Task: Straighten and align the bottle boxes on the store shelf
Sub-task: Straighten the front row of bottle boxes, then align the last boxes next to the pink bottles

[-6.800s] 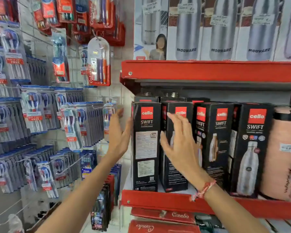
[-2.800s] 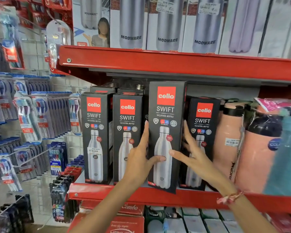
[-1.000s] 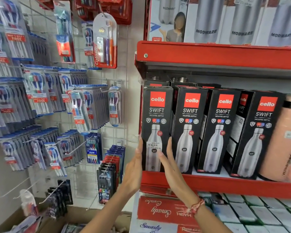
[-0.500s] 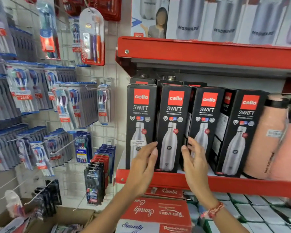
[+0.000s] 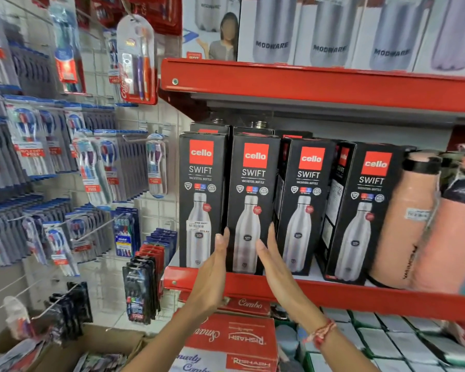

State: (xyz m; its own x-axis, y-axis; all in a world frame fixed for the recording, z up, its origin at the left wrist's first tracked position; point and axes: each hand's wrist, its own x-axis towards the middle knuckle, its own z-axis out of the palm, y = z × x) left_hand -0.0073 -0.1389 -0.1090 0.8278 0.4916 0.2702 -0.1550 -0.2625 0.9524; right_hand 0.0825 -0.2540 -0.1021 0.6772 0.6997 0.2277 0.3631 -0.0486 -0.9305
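Four black Cello Swift bottle boxes stand in a row on the red shelf (image 5: 360, 296). The first box (image 5: 202, 181) and the second box (image 5: 254, 183) face front. The third box (image 5: 306, 189) is turned slightly, and the fourth box (image 5: 368, 200) is angled so its left side shows. More boxes stand behind them, mostly hidden. My left hand (image 5: 212, 269) is flat at the lower left edge of the second box. My right hand (image 5: 274, 264) is flat at its lower right edge, palms facing each other. I cannot tell whether they touch it.
Peach bottles (image 5: 406, 224) stand right of the fourth box. The upper red shelf (image 5: 320, 81) carries Modware boxes (image 5: 271, 30). Toothbrush packs (image 5: 91, 170) hang on a wire grid to the left. Red Combo boxes (image 5: 234, 336) lie below the shelf.
My left hand has come off the front of the first two boxes. My right hand has left the gap beside the third box. Both hands now flank the second box with straight fingers.
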